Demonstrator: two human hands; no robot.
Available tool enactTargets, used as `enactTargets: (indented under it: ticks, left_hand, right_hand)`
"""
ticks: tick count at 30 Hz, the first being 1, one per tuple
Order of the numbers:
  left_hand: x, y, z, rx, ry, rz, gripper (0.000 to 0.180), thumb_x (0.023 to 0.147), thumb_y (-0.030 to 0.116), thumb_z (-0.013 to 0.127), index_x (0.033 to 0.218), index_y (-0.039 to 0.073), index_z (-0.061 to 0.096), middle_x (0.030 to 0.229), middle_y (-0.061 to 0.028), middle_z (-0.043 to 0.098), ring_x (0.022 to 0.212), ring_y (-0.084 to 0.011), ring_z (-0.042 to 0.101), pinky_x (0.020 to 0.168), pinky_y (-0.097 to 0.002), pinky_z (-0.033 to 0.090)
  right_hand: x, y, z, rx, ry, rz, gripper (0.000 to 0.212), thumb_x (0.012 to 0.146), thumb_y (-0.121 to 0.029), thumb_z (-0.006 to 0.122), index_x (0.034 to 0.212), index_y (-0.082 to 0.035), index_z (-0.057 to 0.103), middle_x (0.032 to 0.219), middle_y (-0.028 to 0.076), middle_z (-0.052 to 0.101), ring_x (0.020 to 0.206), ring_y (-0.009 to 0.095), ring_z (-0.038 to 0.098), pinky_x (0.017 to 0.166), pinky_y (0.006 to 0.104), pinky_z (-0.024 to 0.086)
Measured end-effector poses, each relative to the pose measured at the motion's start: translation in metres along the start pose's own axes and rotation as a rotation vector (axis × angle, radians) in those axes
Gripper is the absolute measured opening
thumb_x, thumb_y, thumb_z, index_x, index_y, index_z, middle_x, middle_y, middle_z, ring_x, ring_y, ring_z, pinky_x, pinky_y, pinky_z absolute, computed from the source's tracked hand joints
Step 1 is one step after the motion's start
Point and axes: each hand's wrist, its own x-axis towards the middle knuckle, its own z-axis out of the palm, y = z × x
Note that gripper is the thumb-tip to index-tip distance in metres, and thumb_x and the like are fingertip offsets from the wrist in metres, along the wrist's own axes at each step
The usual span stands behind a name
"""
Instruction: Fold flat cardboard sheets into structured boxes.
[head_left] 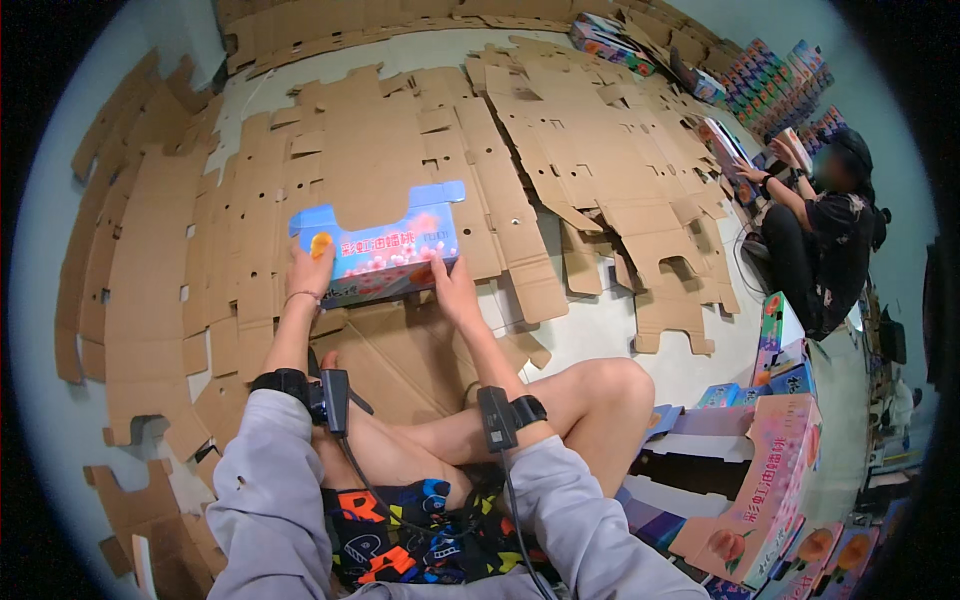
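Observation:
A blue and pink printed cardboard box [385, 245] with a notched upper edge is in front of me, above the flat brown cardboard. My left hand [311, 270] grips its left end, with the fingers over the printed face by an orange fruit picture. At the lower right corner of the box, my right hand [453, 284] closes on its edge, thumb against the front. The far side of the box and some of my fingertips are hidden.
Flattened brown cardboard sheets [370, 130] overlap across the floor. Folded printed boxes [780, 470] stand by my right knee. A person [820, 225] sits at the right, handling a box. Stacked printed boxes [775, 85] stand beyond them.

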Motion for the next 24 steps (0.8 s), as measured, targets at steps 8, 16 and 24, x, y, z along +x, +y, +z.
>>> enactTargets:
  ticks: [8, 16, 24]
  left_hand:
    - [0.013, -0.01, 0.014, -0.114, 0.024, 0.176, 0.075, 0.077, 0.049, 0.059, 0.128, -0.003, 0.041, 0.115, -0.0282, 0.058, 0.108, -0.0425, 0.056, 0.093, -0.0448, 0.043]
    - [-0.003, 0.009, -0.007, 0.013, -0.1, 0.009, 0.059, 0.08, 0.044, 0.06, 0.122, 0.003, 0.052, 0.115, -0.0199, 0.061, 0.105, -0.0341, 0.059, 0.088, -0.0393, 0.046]
    - [-0.011, 0.007, -0.01, -0.001, 0.063, 0.011, 0.065, 0.075, 0.047, 0.061, 0.124, 0.006, 0.05, 0.112, -0.0239, 0.061, 0.105, -0.0407, 0.058, 0.09, -0.0444, 0.045]
  right_hand:
    - [0.014, 0.024, 0.002, -0.006, 0.068, -0.115, 0.045, 0.095, -0.038, 0.048, 0.111, 0.004, 0.052, 0.098, 0.018, 0.063, 0.092, 0.026, 0.062, 0.083, 0.0357, 0.046]
    - [0.002, 0.007, -0.001, 0.026, 0.061, -0.076, 0.054, 0.09, -0.044, 0.051, 0.105, 0.008, 0.05, 0.098, 0.031, 0.06, 0.096, 0.044, 0.058, 0.083, 0.0445, 0.044]
    - [-0.005, -0.006, 0.001, 0.043, 0.058, -0.056, 0.057, 0.09, -0.047, 0.05, 0.108, 0.007, 0.049, 0.103, 0.031, 0.059, 0.1, 0.044, 0.057, 0.085, 0.0447, 0.044]
